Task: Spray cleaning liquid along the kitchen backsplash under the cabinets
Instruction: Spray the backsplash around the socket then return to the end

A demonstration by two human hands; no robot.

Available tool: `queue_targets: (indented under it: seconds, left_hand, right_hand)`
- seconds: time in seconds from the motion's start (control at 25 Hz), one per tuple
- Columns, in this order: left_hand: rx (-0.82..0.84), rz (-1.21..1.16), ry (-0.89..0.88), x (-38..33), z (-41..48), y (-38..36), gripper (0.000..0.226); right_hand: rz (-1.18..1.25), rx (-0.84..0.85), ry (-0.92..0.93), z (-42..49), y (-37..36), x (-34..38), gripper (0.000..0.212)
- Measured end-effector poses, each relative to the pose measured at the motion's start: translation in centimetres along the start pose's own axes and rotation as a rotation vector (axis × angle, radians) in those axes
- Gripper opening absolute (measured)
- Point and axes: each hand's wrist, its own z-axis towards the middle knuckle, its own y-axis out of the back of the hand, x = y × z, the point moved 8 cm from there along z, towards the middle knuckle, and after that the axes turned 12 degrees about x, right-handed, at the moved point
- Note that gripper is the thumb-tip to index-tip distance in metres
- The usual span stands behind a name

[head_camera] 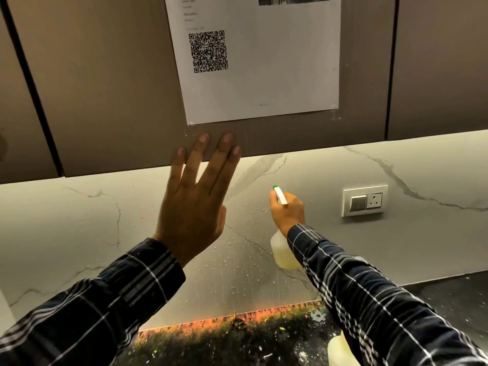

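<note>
My right hand [287,211] grips the neck of a translucent spray bottle [282,253] with a white head and green nozzle tip, held close to the white marble backsplash [79,228] and aimed at it. Droplets and thin runs of liquid cover the backsplash between my hands. My left hand [196,200] is raised flat with fingers spread, its fingertips over the lower edge of the brown upper cabinet [105,101]. It holds nothing.
A white sheet with a QR code [258,56] is taped to the cabinet door. A switch and socket plate [365,200] sits on the backsplash to the right. The dark glossy countertop [237,339] below mirrors the bottle and shows specks.
</note>
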Motion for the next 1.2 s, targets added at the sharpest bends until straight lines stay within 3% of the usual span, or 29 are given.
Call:
queue_targets:
  seconds: [0.16, 0.28, 0.44, 0.64, 0.84, 1.04, 1.2]
  left_hand:
    - [-0.006, -0.003, 0.006, 0.0, -0.1, 0.1, 0.083]
    - [-0.002, 0.010, 0.012, 0.0, 0.0, 0.1, 0.084]
    - [0.012, 0.002, 0.010, 0.1, 0.1, 0.1, 0.086]
    - [0.026, -0.004, 0.002, 0.1, 0.0, 0.2, 0.088]
    - [0.026, 0.011, -0.021, 0.3, -0.2, 0.2, 0.090]
    - [0.026, 0.019, -0.035, 0.2, -0.3, -0.2, 0.093]
    - [0.008, 0.009, -0.054, 0.4, -0.4, 0.5, 0.081]
  right_hand:
    - [0.088, -0.175, -0.088, 1.4, 4.4, 1.0, 0.043]
    - [0.110, -0.195, -0.103, 2.3, 5.7, 1.3, 0.043]
    - [0.166, -0.163, -0.261, 2.6, 5.7, -0.1, 0.047]
    - [0.104, -0.141, -0.073, 2.4, 4.6, 3.6, 0.043]
    - [0.140, -0.149, -0.128, 2.7, 4.4, 4.4, 0.046]
    - [-0.021, 0.011, 0.208, 1.5, 1.4, 9.4, 0.041]
    - [0.189, 0.142, 0.104, 0.9, -0.8, 8.6, 0.042]
